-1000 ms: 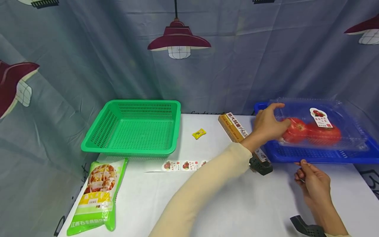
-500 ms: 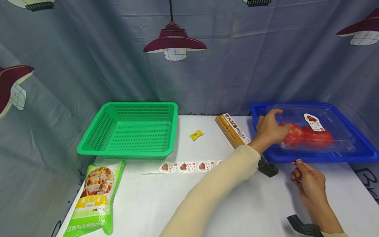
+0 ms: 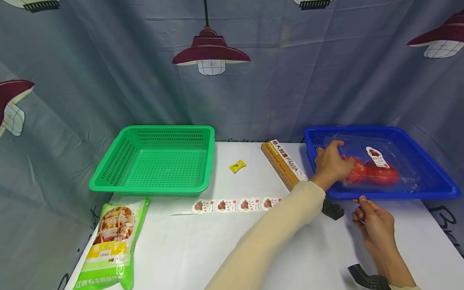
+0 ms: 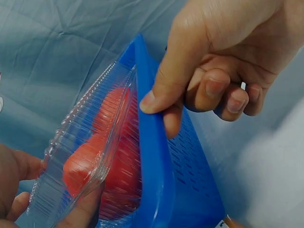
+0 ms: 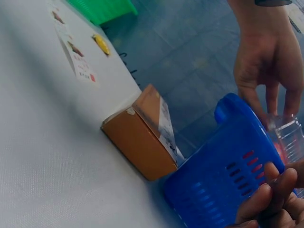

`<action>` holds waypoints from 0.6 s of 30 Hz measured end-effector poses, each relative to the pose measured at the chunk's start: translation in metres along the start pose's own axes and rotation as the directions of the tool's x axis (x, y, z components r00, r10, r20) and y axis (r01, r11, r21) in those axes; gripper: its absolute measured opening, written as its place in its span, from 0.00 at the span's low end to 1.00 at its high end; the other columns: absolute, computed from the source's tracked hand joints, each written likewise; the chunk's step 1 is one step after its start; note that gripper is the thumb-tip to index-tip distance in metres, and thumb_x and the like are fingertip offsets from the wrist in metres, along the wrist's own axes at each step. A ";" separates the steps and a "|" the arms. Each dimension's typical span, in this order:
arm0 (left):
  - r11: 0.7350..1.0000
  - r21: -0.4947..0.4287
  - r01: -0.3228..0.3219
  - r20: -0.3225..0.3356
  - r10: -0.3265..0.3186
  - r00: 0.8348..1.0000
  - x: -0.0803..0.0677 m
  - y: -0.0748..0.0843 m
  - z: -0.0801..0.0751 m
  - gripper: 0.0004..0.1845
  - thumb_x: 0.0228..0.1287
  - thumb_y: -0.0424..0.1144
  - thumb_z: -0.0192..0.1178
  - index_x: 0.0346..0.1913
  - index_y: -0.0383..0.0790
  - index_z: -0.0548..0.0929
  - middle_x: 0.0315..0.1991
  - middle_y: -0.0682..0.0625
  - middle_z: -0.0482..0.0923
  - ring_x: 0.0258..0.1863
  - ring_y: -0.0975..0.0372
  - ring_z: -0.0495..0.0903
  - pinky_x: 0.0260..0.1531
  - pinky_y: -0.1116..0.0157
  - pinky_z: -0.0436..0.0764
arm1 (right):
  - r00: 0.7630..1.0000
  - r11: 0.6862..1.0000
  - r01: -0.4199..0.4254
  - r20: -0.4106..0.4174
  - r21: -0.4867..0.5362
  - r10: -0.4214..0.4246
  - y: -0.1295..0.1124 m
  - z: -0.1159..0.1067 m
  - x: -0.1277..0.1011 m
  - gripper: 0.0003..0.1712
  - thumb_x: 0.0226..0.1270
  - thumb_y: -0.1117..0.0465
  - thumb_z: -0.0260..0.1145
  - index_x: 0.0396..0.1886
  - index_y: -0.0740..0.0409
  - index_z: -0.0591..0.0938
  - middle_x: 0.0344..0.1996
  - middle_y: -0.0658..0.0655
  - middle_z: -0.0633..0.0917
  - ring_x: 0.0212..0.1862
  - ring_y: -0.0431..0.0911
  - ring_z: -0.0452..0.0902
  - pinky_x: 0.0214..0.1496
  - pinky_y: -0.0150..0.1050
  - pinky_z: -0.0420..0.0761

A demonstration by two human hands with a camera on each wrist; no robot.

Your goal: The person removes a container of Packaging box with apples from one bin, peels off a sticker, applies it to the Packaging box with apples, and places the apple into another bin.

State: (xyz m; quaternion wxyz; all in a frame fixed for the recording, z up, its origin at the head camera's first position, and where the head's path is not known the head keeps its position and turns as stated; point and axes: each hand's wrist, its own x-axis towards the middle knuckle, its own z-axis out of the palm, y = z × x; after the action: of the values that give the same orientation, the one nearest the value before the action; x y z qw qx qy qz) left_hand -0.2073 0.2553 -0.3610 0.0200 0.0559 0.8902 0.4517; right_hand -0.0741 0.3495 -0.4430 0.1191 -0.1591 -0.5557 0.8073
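Note:
My left hand point(image 3: 330, 165) grips the left end of a clear clamshell box point(image 3: 402, 161) with red tomatoes point(image 3: 377, 176) and a label inside. The box lies low in the blue basket point(image 3: 398, 195) at the table's right. In the left wrist view my fingers point(image 4: 12, 183) curl under the box point(image 4: 85, 142). My right hand point(image 3: 373, 219) is at the basket's front rim; the thumb point(image 4: 161, 90) lies on the rim point(image 4: 152, 166) and the curled fingers sit against the outer wall. The right wrist view shows those fingers point(image 5: 270, 204) at the basket wall point(image 5: 223, 180).
An empty green basket point(image 3: 150, 187) stands at the left. Between the baskets lie a brown pasta box point(image 3: 284, 163), a small yellow packet point(image 3: 237, 166) and a strip of stickers point(image 3: 235, 204). A green food bag point(image 3: 110, 241) lies at the front left corner. A curtain hangs behind.
My left hand has lowered the clamshell box from above the blue basket down into it. My right hand has stayed at the basket's front rim.

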 end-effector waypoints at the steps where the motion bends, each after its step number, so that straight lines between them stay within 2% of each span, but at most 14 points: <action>1: 1.000 0.008 0.000 -0.005 0.000 1.000 0.000 0.000 0.001 0.26 0.52 0.50 0.72 0.56 0.65 0.79 0.44 0.54 0.73 0.40 0.60 0.76 0.33 0.69 0.74 | 1.000 1.000 0.004 -0.004 -0.006 -0.004 0.000 0.000 0.000 0.13 0.73 0.58 0.62 0.34 0.62 0.86 0.18 0.52 0.71 0.22 0.41 0.71 0.24 0.33 0.73; 11: 0.998 0.052 0.031 -0.041 -0.029 0.999 0.005 -0.003 0.012 0.25 0.51 0.47 0.72 0.55 0.64 0.80 0.44 0.51 0.71 0.36 0.60 0.77 0.31 0.68 0.76 | 1.000 1.000 0.016 -0.023 -0.006 -0.016 0.001 0.001 0.001 0.14 0.72 0.57 0.63 0.35 0.64 0.86 0.18 0.52 0.71 0.22 0.42 0.71 0.24 0.33 0.73; 18: 0.990 0.091 0.112 0.031 -0.115 0.993 0.004 0.003 0.018 0.33 0.45 0.45 0.76 0.56 0.67 0.75 0.47 0.49 0.70 0.39 0.57 0.77 0.34 0.63 0.78 | 0.999 1.000 0.024 -0.032 -0.002 -0.024 0.002 0.000 0.000 0.14 0.72 0.58 0.63 0.35 0.65 0.86 0.17 0.52 0.71 0.22 0.42 0.70 0.24 0.33 0.73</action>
State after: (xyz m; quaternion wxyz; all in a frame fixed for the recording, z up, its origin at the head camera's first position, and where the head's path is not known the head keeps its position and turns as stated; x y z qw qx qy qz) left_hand -0.2093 0.2723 -0.3689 0.0594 0.0140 0.9107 0.4085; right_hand -0.0743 0.3486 -0.4450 0.1377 -0.1656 -0.5564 0.8026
